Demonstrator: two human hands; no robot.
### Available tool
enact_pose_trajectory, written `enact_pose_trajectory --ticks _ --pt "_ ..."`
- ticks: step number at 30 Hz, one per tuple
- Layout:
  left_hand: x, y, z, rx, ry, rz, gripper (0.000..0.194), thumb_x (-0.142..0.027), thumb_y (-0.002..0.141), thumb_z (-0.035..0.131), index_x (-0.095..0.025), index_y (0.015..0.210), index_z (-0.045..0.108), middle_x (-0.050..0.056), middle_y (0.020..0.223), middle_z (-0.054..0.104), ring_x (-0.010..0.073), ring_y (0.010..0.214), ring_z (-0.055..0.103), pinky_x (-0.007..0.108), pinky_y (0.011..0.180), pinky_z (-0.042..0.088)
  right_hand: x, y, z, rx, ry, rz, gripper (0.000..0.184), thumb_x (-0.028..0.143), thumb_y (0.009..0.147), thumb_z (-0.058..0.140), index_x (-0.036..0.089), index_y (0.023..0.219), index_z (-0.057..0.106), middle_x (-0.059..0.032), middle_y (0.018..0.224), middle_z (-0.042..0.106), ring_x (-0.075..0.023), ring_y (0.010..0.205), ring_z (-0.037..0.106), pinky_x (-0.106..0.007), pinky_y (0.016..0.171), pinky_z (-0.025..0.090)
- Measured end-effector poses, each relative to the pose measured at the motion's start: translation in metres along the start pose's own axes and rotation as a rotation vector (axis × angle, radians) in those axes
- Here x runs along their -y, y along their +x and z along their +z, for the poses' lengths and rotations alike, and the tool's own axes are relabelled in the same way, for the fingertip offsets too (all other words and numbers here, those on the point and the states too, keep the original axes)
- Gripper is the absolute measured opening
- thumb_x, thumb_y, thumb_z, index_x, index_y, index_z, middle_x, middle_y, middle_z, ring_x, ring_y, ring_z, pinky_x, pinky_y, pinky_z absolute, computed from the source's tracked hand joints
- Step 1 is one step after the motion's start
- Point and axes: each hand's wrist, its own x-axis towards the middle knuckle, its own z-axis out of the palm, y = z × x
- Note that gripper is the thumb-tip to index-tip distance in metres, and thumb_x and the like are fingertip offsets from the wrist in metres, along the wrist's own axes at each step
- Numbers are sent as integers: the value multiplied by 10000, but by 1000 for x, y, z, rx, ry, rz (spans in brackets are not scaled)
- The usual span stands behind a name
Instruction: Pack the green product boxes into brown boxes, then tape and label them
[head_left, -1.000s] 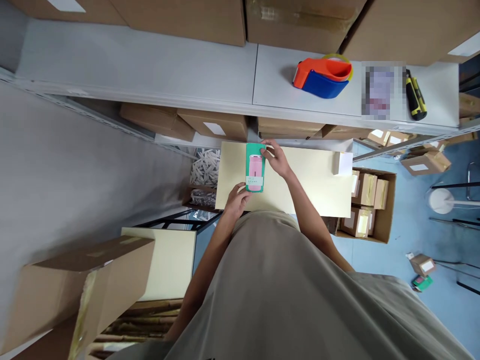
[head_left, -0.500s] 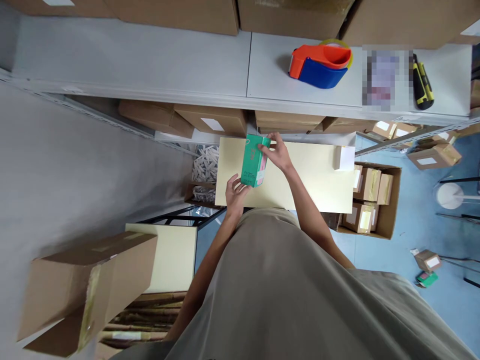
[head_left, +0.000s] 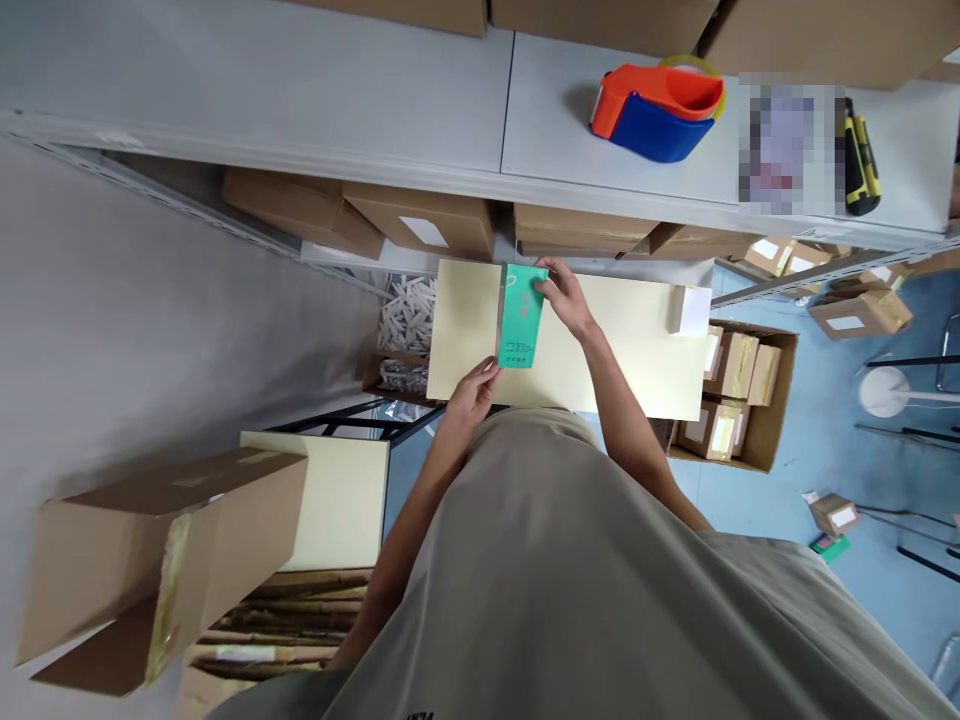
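Note:
A small green product box (head_left: 520, 316) is held above a pale yellow tabletop (head_left: 622, 350), its plain green printed side facing me. My right hand (head_left: 564, 294) pinches its far end. My left hand (head_left: 474, 389) grips its near end with curled fingers. Both forearms reach out from my grey shirt below.
A grey shelf (head_left: 300, 90) runs across the top with an orange-and-blue tape dispenser (head_left: 657, 98) and a yellow-black utility knife (head_left: 860, 171). A small white box (head_left: 688, 309) sits at the tabletop's right end. An open carton (head_left: 142, 560) lies lower left; a carton of small boxes (head_left: 739, 395) stands on the blue floor.
The green box has been turned over in my hands, from its pink-pictured face to its plain green side. The camera has shifted slightly.

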Motion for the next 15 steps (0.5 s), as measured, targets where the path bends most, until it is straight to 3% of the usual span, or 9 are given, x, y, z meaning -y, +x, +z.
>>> enact_pose_trajectory --ticks 6,12,15 --pt "0 -2 11 38 71 106 344 -28 743 862 -213 1030 819 73 1212 838 237 1377 732 366 1276 536 14 3 0 -73 -131 -52 712 889 816 813 324 1232 687 -106 1401 673 -357 1394 589 -484 993 662" --pt "-2 -3 7 -83 -48 92 200 -225 872 923 -183 993 770 86 1030 825 256 1277 764 448 1231 604 12 2 -1 -56 -166 -48 526 793 918 754 331 1166 718 -86 1333 701 -340 1354 602 -528 1052 644" --pt "-3 -4 6 -107 -93 42 142 -211 920 887 -182 934 749 81 945 810 241 1194 783 453 1221 617 11 3 -3 -40 -165 -34 471 764 959 708 331 1144 737 -82 1354 713 -334 1377 597 -548 1125 618"
